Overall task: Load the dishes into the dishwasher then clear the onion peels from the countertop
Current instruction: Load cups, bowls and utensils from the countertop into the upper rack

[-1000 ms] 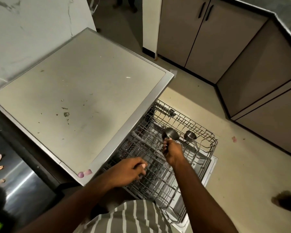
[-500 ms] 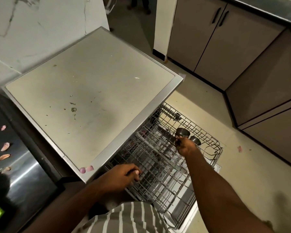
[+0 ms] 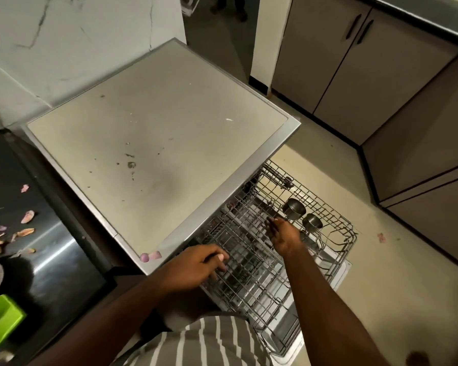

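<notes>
I lean over the pulled-out dishwasher rack (image 3: 325, 262), both arms stretched down and forward from my striped shirt (image 3: 204, 342). My left hand (image 3: 196, 268) rests palm down on the near left part of the rack, just below the front edge of the dishwasher top (image 3: 154, 143); its fingers curl over the wires, gripping the rack, thumb nail turned up. My right arm runs long and nearly straight from the lower right, wrist bent slightly down. My right hand (image 3: 283, 233) hangs over the middle of the rack with fingers loosely spread and pointing toward the machine; it holds nothing.

Two steel cups sit in the far right part of the rack, just beyond my right fingertips: the larger cup (image 3: 294, 208) nearer the machine, the smaller cup (image 3: 312, 222) just beside it toward the rack's outer edge. I cannot tell if my fingers touch the larger one.

Onion peels (image 3: 24, 228) lie scattered on the dark desk (image 3: 50, 260) at the left, near its left edge, well apart from my hands. Two more pink bits (image 3: 150, 256) sit on the near front corner of the dishwasher top, close to my left hand. A green container (image 3: 0, 326) stands at the desk's near left corner.
</notes>
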The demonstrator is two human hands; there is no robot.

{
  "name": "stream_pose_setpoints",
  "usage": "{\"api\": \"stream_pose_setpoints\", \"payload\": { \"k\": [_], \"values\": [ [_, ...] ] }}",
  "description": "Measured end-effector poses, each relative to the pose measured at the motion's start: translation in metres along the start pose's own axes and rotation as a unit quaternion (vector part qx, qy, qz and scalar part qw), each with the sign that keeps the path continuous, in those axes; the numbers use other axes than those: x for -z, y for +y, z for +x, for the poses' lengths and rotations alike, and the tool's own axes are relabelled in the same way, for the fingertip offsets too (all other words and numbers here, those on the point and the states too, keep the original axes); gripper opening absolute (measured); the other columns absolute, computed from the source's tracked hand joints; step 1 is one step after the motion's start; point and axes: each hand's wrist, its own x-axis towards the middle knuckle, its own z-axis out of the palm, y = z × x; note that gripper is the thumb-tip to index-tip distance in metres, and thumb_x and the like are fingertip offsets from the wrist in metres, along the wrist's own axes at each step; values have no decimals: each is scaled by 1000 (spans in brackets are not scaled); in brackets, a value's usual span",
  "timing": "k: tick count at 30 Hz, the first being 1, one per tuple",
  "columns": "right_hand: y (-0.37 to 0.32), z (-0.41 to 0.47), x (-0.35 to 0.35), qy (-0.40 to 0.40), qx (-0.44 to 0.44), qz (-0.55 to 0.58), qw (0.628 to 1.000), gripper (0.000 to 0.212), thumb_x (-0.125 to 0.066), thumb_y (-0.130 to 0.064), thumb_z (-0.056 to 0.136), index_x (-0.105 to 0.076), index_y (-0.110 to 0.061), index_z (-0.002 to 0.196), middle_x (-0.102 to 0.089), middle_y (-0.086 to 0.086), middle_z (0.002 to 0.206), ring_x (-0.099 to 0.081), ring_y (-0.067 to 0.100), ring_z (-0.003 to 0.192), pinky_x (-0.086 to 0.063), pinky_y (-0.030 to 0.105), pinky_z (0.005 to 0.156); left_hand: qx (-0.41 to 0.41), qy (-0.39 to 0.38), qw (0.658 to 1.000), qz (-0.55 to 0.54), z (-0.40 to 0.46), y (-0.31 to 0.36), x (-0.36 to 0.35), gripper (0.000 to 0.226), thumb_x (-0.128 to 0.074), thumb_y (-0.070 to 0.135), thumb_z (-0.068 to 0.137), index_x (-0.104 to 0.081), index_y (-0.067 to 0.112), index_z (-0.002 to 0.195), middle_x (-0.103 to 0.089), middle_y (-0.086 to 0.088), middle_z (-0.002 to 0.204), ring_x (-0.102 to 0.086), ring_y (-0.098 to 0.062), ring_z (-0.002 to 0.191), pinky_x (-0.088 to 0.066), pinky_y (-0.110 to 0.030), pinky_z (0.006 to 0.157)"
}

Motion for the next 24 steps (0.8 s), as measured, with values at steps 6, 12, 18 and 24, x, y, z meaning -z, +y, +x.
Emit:
{"api": "stream_pose_setpoints", "payload": {
  "k": [6, 12, 18, 24],
  "values": [
    [27, -59, -35, -29, 92, -10, 995, 18, -59, -1, 101, -68, -6, 116, -74, 16, 107, -74, 23, 91, -62, 26, 73, -31, 50, 994, -96, -20, -15, 13, 23, -51, 24, 109, -69, 18, 122, -77, 4, 104, -74, -13, 84, -60, -34, 81],
    [61, -153, -91, -62, 295, -134, 944, 30, -58, -4, 102, -73, -30, 102, -76, -12, 102, -71, 4, 91, -61, 19, 75, -41, 135, 977, -159, -67, -46, 46, 26, -48, 20, 111, -66, 7, 125, -76, -10, 110, -70, -15, 83, -53, -18, 70],
    [108, -204, -146, -231, 323, -240, 886, 29, -57, -2, 104, -72, -26, 105, -78, -6, 94, -72, 6, 75, -59, 17, 66, -44, 258, 938, -226, -127, -93, 76, 24, -47, 14, 110, -65, 6, 123, -73, 1, 98, -65, -5, 71, -51, -19, 67],
    [150, -238, -191, -313, 298, -321, 842, 23, -56, -6, 104, -72, -20, 113, -77, -1, 100, -71, 12, 78, -59, 19, 58, -39, 504, 855, -118, -188, -148, 104, 15, -61, 16, 100, -70, 20, 111, -74, 9, 95, -68, -5, 83, -56, -27, 79]
  ]
}}
